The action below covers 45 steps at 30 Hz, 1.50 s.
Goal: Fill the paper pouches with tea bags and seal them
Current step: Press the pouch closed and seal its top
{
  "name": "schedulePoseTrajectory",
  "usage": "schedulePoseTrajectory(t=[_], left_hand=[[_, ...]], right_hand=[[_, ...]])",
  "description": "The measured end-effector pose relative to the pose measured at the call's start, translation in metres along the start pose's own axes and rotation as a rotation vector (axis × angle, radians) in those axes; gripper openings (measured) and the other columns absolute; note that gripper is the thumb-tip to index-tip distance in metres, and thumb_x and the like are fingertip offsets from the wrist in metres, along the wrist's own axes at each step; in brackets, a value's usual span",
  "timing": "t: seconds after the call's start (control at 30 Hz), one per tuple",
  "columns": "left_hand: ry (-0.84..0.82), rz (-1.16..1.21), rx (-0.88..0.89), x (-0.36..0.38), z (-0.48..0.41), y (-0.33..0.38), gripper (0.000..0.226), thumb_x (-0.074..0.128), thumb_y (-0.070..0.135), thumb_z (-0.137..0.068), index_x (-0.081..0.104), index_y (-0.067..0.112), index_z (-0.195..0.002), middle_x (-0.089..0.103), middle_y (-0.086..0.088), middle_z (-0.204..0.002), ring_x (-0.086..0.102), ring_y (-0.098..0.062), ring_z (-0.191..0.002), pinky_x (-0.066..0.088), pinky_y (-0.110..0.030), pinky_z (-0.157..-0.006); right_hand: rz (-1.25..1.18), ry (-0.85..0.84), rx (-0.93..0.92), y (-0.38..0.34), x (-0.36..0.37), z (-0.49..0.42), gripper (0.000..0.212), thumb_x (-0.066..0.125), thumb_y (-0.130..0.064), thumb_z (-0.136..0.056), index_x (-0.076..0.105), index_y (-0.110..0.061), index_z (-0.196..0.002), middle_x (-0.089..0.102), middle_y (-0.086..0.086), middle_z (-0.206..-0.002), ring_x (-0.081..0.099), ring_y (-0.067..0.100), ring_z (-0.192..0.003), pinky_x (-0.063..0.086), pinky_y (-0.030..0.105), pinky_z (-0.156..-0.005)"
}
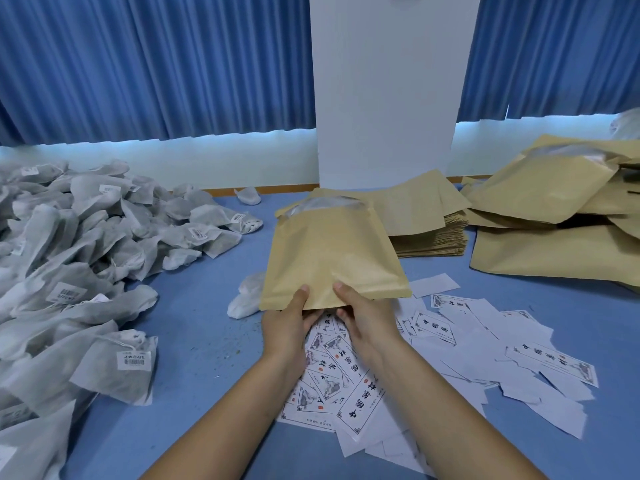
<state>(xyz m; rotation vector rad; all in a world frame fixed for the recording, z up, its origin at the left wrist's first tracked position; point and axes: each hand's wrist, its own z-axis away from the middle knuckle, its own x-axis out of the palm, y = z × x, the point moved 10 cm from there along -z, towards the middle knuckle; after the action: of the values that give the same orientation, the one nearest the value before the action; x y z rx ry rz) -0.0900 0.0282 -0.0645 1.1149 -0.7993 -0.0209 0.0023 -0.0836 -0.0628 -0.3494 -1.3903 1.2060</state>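
Note:
A tan paper pouch is held above the blue table in the middle of the view, its open mouth pointing away and showing something pale grey inside. My left hand grips its near edge, thumb on top. My right hand grips the same edge just to the right, thumb on top too. A large heap of white tea bags with barcode tags fills the left side. One loose tea bag lies just left of the pouch.
A flat stack of empty pouches lies behind the held one. Bulging pouches pile up at the right. Printed labels and white backing slips litter the table under and right of my hands. A white pillar and blue curtains stand behind.

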Motion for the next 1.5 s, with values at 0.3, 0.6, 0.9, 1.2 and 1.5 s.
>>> schedulePoseTrajectory(t=[0.3, 0.6, 0.9, 1.2, 1.5], left_hand=[[-0.084, -0.1, 0.059, 0.011, 0.0, 0.003, 0.031, 0.061, 0.009, -0.092, 0.055, 0.006, -0.122, 0.069, -0.013, -0.111, 0.072, -0.021, -0.086, 0.058, -0.023, -0.066], [0.001, -0.181, 0.073, 0.001, -0.005, 0.006, 0.01, 0.057, 0.017, -0.095, 0.063, 0.01, -0.097, 0.071, -0.008, -0.092, 0.068, -0.015, -0.072, 0.054, -0.021, -0.058], [-0.075, -0.366, 0.081, 0.009, 0.002, 0.005, 0.023, 0.063, 0.019, -0.091, 0.066, -0.004, -0.091, 0.064, -0.013, -0.071, 0.056, -0.02, -0.063, 0.047, -0.027, -0.06], [-0.116, -0.435, 0.122, 0.012, 0.003, 0.011, 0.025, 0.065, 0.021, -0.09, 0.069, -0.001, -0.08, 0.068, -0.016, -0.066, 0.064, -0.017, -0.058, 0.053, -0.022, -0.06], [-0.057, -0.58, 0.238, 0.015, 0.006, 0.024, 0.03, 0.066, 0.024, -0.089, 0.064, 0.001, -0.069, 0.062, -0.007, -0.052, 0.053, -0.009, -0.043, 0.041, -0.014, -0.044]], right_hand=[[0.023, 0.01, 0.041, 0.002, -0.004, 0.0, 0.015, 0.069, 0.005, -0.081, 0.063, 0.0, -0.093, 0.067, 0.008, -0.082, 0.058, 0.014, -0.06, 0.048, 0.024, -0.062], [0.125, 0.05, 0.028, -0.004, -0.008, 0.0, 0.022, 0.073, 0.003, -0.077, 0.06, 0.004, -0.095, 0.061, 0.007, -0.072, 0.05, 0.011, -0.046, 0.044, 0.022, -0.053], [0.098, -0.037, 0.056, 0.002, 0.001, 0.0, 0.019, 0.072, 0.004, -0.078, 0.063, 0.004, -0.094, 0.068, 0.009, -0.079, 0.056, 0.016, -0.06, 0.046, 0.022, -0.056], [0.155, -0.094, 0.053, 0.01, 0.008, 0.003, 0.008, 0.071, 0.002, -0.079, 0.066, 0.003, -0.085, 0.067, 0.01, -0.073, 0.055, 0.015, -0.054, 0.044, 0.025, -0.06], [0.076, -0.053, 0.026, 0.001, 0.005, 0.002, 0.011, 0.065, 0.004, -0.083, 0.062, 0.006, -0.093, 0.064, 0.015, -0.078, 0.056, 0.022, -0.065, 0.045, 0.03, -0.068]])
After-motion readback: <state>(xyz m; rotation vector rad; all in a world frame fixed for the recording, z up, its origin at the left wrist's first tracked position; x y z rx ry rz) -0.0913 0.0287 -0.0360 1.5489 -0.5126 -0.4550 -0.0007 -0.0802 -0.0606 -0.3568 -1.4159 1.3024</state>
